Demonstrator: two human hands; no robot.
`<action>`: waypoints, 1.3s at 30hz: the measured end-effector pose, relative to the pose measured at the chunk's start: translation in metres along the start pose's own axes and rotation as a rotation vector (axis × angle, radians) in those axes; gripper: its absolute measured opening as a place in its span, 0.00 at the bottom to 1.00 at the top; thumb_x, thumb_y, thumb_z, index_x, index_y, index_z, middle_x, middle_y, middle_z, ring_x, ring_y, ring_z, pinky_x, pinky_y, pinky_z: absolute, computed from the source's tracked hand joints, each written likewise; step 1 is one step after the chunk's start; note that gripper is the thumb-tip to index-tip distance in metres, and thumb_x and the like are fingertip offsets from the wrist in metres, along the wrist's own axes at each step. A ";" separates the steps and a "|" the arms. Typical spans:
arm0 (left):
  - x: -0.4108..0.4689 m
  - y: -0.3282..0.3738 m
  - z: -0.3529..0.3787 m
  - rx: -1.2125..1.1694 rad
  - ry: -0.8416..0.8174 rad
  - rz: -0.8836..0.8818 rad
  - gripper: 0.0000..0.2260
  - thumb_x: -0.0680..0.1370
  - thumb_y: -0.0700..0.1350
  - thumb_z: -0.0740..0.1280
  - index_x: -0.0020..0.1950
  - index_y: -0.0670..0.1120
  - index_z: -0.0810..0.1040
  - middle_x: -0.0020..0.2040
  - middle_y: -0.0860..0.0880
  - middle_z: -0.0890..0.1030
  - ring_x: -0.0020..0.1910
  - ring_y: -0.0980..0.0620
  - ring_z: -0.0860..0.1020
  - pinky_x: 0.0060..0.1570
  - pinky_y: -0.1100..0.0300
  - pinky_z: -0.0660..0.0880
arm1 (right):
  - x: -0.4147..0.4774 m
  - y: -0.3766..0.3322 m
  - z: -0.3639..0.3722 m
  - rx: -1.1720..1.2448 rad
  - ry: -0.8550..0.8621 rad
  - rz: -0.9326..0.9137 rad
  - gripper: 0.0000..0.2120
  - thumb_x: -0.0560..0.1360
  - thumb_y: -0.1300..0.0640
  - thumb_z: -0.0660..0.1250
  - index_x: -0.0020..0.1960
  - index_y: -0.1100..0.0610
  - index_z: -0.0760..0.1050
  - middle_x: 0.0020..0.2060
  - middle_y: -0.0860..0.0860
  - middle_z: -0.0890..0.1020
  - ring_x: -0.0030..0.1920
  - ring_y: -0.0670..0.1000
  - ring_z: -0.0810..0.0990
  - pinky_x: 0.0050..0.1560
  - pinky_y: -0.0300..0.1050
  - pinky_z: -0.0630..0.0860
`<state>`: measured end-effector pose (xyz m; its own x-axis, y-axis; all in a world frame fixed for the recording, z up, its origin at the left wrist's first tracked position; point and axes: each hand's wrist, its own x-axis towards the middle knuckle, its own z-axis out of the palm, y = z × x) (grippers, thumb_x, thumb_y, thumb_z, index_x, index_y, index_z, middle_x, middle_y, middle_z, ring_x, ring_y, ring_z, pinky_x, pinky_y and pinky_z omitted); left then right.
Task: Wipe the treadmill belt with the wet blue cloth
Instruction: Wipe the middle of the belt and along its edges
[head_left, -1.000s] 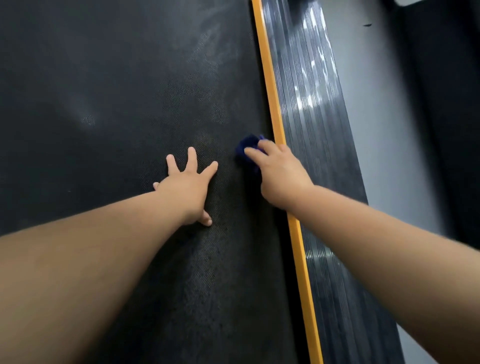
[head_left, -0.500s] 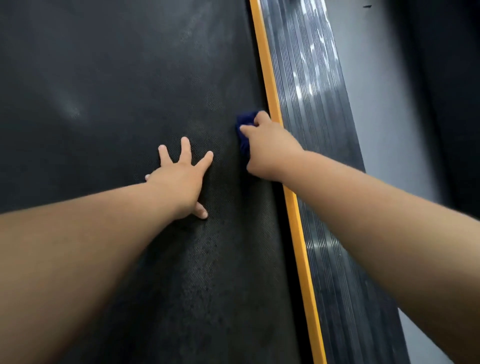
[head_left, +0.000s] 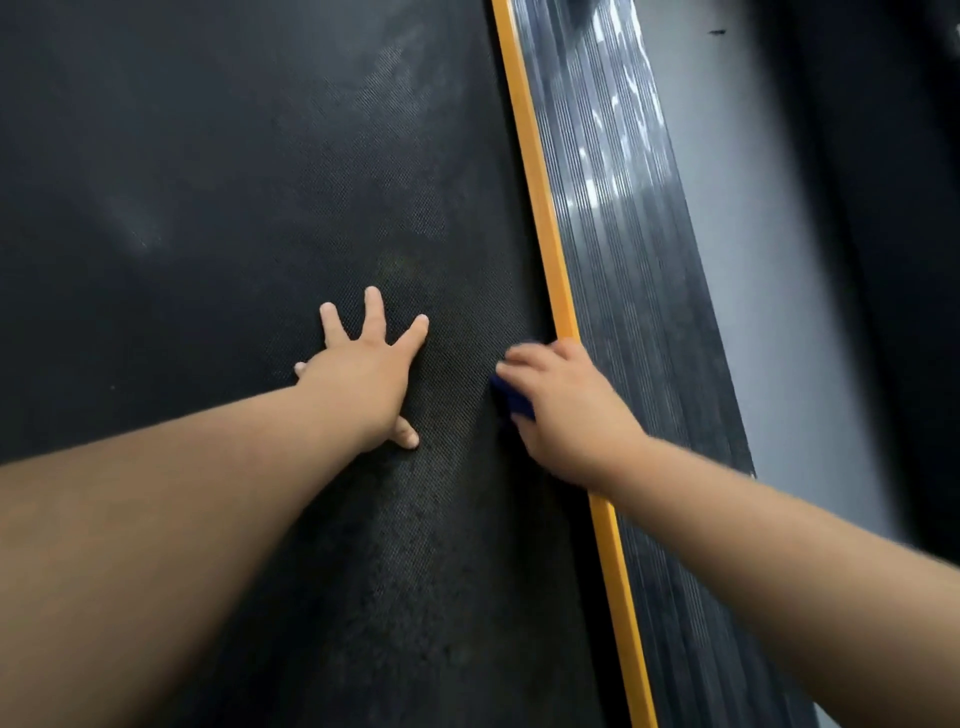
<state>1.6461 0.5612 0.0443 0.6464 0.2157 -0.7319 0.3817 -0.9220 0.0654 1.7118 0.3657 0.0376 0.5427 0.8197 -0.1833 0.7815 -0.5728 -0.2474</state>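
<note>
The black textured treadmill belt (head_left: 234, 208) fills the left and middle of the head view. My left hand (head_left: 363, 374) lies flat on it with fingers spread, holding nothing. My right hand (head_left: 566, 410) presses the blue cloth (head_left: 511, 400) onto the belt at its right edge, beside the yellow strip (head_left: 545, 234). Only a small dark blue part of the cloth shows under the fingers and palm. Faint pale smears mark the belt farther ahead.
Right of the yellow strip runs a ribbed, glossy black side rail (head_left: 634, 249). Beyond it lies grey floor (head_left: 743, 234), then a dark area at the far right.
My right hand with the cloth first slid forward along the belt's right edge, then came back toward me. My left hand stayed flat in about the same place.
</note>
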 end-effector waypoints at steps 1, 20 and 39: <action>0.000 -0.001 0.000 -0.002 0.006 -0.001 0.55 0.66 0.58 0.77 0.76 0.60 0.37 0.75 0.45 0.29 0.73 0.30 0.37 0.62 0.33 0.67 | -0.011 0.003 0.005 0.022 0.012 -0.032 0.19 0.68 0.59 0.72 0.59 0.57 0.78 0.57 0.54 0.79 0.51 0.62 0.75 0.55 0.53 0.75; -0.010 -0.014 0.014 0.035 0.111 0.049 0.49 0.69 0.63 0.71 0.76 0.61 0.38 0.77 0.50 0.33 0.76 0.38 0.38 0.65 0.40 0.67 | 0.049 0.011 -0.006 -0.076 0.111 0.137 0.15 0.73 0.62 0.64 0.60 0.59 0.73 0.57 0.56 0.74 0.55 0.60 0.70 0.51 0.57 0.74; -0.027 -0.024 0.028 0.073 0.122 0.044 0.56 0.64 0.70 0.70 0.77 0.56 0.35 0.76 0.53 0.31 0.76 0.44 0.36 0.71 0.41 0.60 | -0.002 -0.014 0.017 0.031 0.144 0.174 0.12 0.73 0.60 0.61 0.55 0.55 0.76 0.53 0.51 0.77 0.50 0.58 0.71 0.52 0.50 0.72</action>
<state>1.6011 0.5681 0.0433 0.7385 0.2077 -0.6414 0.3051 -0.9513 0.0432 1.6944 0.3722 0.0251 0.7085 0.7001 -0.0887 0.6637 -0.7038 -0.2535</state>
